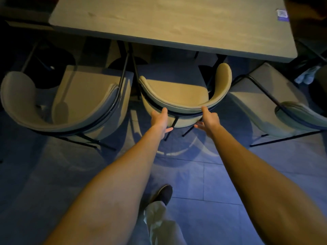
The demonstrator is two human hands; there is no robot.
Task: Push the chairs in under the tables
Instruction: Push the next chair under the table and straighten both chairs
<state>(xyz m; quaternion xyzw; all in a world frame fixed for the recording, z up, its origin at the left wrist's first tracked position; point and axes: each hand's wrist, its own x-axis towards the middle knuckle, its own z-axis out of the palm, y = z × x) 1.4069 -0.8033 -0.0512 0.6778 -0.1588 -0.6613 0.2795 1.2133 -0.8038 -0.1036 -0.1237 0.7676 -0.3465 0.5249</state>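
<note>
The middle chair point(178, 96), beige with a curved wraparound back and thin black legs, stands at the near edge of the wooden counter point(168, 20), its seat only partly under it. The left hand point(159, 119) and right hand point(209, 120) rest against the backrest's outer rim, fingers spread loosely, gripping nothing. A small purple sticker point(282, 15) on the counter's corner is unreadable.

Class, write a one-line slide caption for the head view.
Both hands, left hand and right hand, open against the middle chair facing the table.
</note>
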